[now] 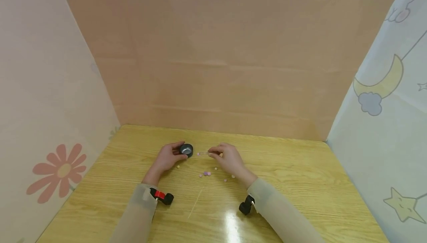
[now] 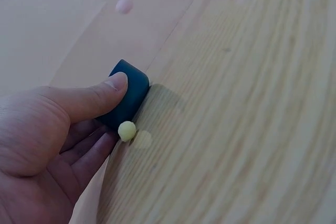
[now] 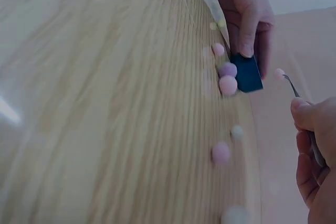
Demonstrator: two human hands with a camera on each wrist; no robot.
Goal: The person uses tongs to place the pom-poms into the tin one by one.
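Note:
My left hand [image 1: 164, 158] grips a small dark round cup [image 2: 135, 94] standing on the wooden table, thumb on the near side and fingers behind it. Its silvery inside shows in the head view. A little to the right, my right hand [image 1: 230, 159] pinches metal tweezers [image 3: 291, 85]. At their tips, raised above the table just right of the cup, is a pale pink pom-pom [image 2: 124, 6]. A yellow pom-pom [image 2: 126, 130] lies close by the cup, near the left fingertips.
Between the forearms, several small pom-poms lie scattered on the table [image 1: 293, 183], among them a purple one [image 1: 205, 173] and a pink one [image 1: 209, 174] side by side. Brown paper [image 1: 213, 87] closes off the back, with patterned panels at both sides.

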